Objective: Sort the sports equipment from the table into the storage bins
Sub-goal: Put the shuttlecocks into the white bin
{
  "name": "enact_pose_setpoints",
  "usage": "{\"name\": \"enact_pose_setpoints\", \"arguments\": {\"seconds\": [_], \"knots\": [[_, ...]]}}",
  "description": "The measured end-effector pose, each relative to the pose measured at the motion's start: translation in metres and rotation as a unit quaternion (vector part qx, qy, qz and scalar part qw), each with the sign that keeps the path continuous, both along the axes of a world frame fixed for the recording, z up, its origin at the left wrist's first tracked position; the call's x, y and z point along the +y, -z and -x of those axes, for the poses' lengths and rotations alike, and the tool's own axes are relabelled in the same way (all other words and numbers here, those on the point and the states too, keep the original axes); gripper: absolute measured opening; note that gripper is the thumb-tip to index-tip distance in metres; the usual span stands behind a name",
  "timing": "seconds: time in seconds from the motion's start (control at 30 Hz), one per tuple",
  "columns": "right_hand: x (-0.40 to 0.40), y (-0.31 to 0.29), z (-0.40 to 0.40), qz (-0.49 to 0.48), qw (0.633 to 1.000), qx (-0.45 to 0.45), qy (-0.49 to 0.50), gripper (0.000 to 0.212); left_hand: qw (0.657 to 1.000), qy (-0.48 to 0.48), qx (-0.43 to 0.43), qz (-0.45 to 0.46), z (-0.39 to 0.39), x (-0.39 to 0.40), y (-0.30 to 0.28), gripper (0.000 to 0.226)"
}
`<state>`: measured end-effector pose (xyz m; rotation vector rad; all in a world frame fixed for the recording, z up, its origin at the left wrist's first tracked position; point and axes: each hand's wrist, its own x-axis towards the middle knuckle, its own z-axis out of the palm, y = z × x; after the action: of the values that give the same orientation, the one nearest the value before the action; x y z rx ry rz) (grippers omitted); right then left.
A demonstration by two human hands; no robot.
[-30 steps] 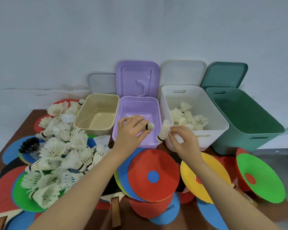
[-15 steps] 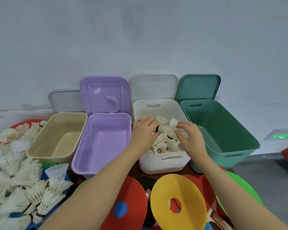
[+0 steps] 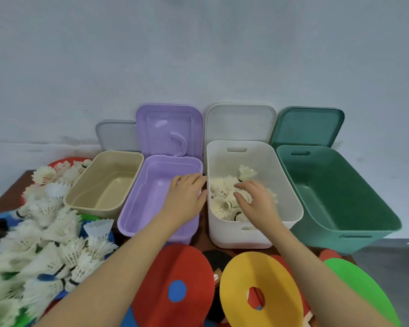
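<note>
The desk (image 3: 5, 197) carries four open bins in a row: green bin (image 3: 354, 208), white bin (image 3: 291, 204), purple bin (image 3: 137, 218), tan bin (image 3: 80, 199). A big heap of shuttlecocks (image 3: 47, 232) lies at the left, with coloured discs (image 3: 260, 277) in front (none sorted yet). A smaller pile of shuttlecocks (image 3: 222, 204) sits in the white bin. The right hand (image 3: 255, 201) hangs over that pile, fingers loosely spread, seemingly holding nothing, though its palm is hidden. The left hand (image 3: 187, 197), relaxed and empty, hovers over the purple bin's right rim. Pulling back, a forearm could sweep discs off the desk, or feathers could snag on fingers and get lifted out.
</note>
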<state>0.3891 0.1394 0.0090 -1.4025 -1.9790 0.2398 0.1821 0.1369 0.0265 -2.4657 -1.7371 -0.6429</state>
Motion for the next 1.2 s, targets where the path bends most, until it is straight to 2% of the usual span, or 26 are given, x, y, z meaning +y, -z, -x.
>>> {"name": "enact_pose_setpoints", "arguments": {"seconds": [0.13, 0.3, 0.5, 0.6, 0.73, 0.83, 0.9, 0.97, 1.03, 1.2], "knots": [[-0.003, -0.006, 0.040, -0.012, 1.000, -0.002, -0.023, 0.016, 0.999, -0.017, 0.004, 0.027, 0.046, -0.007, -0.001, 0.041], [-0.017, -0.005, 0.109, -0.001, 0.999, 0.012, -0.049, 0.024, 1.000, -0.028, 0.004, 0.011, 0.119, -0.022, -0.003, 0.042], [-0.045, 0.011, 0.197, -0.004, 0.998, 0.032, -0.057, 0.027, 0.999, -0.011, -0.035, 0.036, 0.213, -0.045, 0.004, 0.054], [-0.058, 0.021, 0.234, 0.023, 0.998, 0.027, -0.050, 0.026, 0.998, -0.008, -0.020, 0.058, 0.253, -0.052, 0.022, 0.036], [-0.074, 0.035, 0.273, 0.078, 0.995, -0.001, -0.059, 0.033, 0.997, -0.009, -0.032, 0.072, 0.292, -0.070, 0.041, 0.035], [-0.078, 0.045, 0.299, 0.103, 0.990, -0.054, -0.074, 0.039, 0.996, -0.011, -0.036, 0.085, 0.317, -0.082, 0.053, 0.044], [-0.078, 0.051, 0.312, 0.102, 0.990, -0.069, -0.063, 0.034, 0.994, -0.021, -0.030, 0.105, 0.330, -0.088, 0.058, 0.055], [-0.079, 0.051, 0.322, 0.091, 0.994, -0.047, -0.037, 0.017, 0.993, -0.025, -0.023, 0.117, 0.339, -0.092, 0.062, 0.058], [-0.080, 0.048, 0.330, 0.074, 0.997, -0.013, -0.019, 0.006, 0.993, -0.021, -0.031, 0.111, 0.342, -0.092, 0.063, 0.052], [-0.085, 0.035, 0.332, 0.019, 0.999, 0.049, -0.005, 0.008, 0.990, -0.021, -0.097, 0.104, 0.335, -0.085, 0.064, 0.033]]}}
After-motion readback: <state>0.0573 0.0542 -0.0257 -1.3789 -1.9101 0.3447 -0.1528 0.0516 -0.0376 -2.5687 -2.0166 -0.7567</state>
